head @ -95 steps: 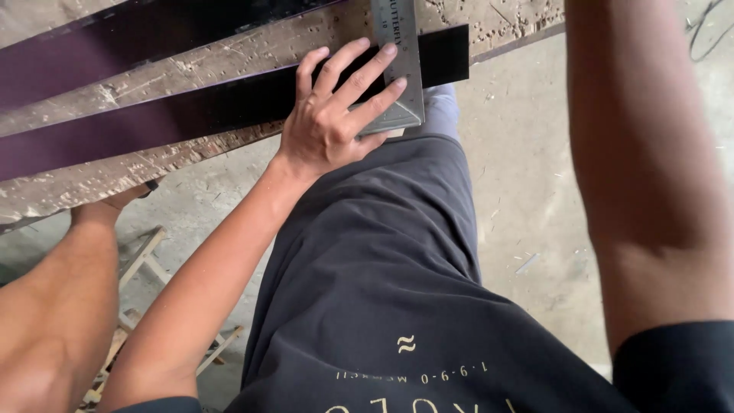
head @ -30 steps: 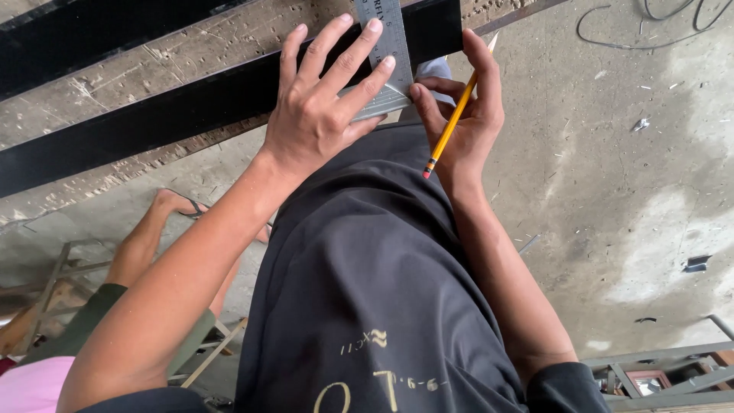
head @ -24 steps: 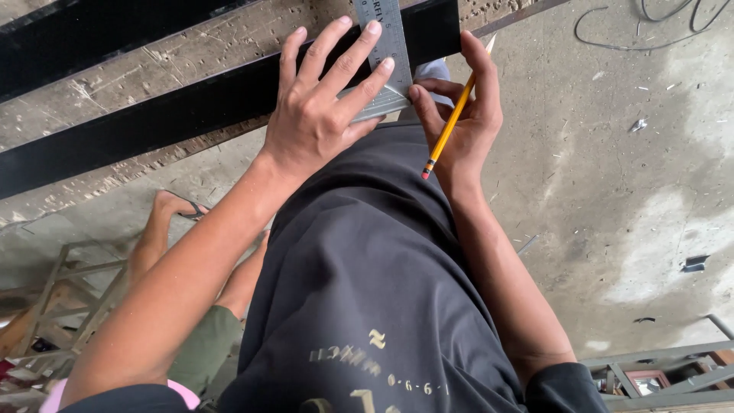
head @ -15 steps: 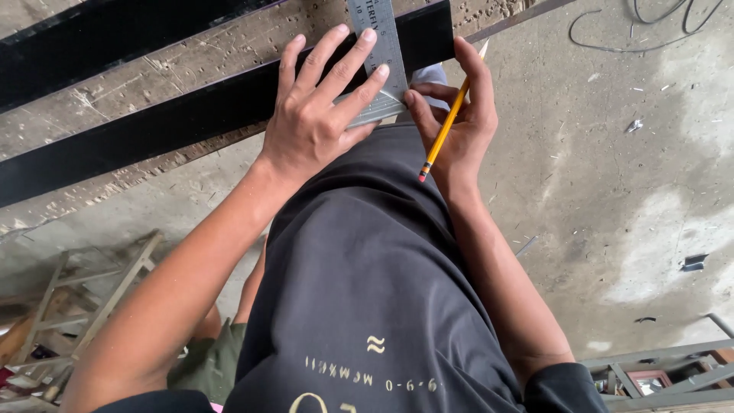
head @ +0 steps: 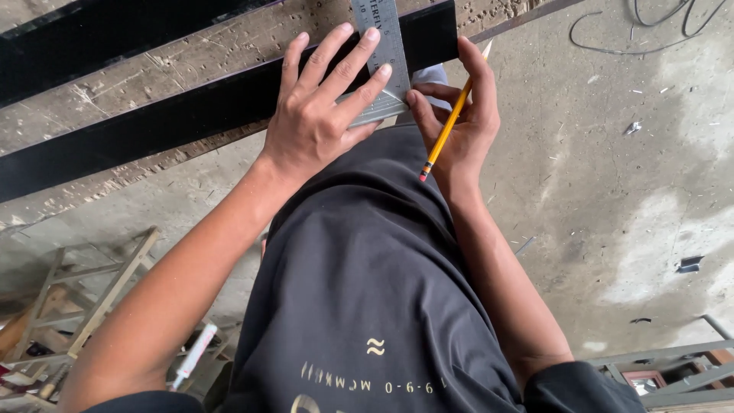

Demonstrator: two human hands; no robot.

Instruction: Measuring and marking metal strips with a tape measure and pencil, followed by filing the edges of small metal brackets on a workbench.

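Observation:
My left hand (head: 317, 115) lies flat with fingers spread on a metal square ruler (head: 384, 53), pressing it across a long black bar (head: 191, 115). The bar rests on a scratched wooden bench top (head: 176, 65). My right hand (head: 459, 126) holds a yellow pencil (head: 451, 122) at the bar's right end, beside the ruler's edge, its tip pointing up toward the bar. A second black bar (head: 115, 38) lies farther back on the bench.
Dark shorts with pale print (head: 359, 306) fill the lower middle. A concrete floor (head: 627, 176) with stains and a loose cable (head: 673, 30) lies to the right. Wooden frames (head: 69, 306) stand at lower left, metal frames (head: 673, 375) at lower right.
My right hand came into view with the pencil and now sits at the ruler's edge. In the last second both hands stay nearly still; another person's foot at lower left has left view.

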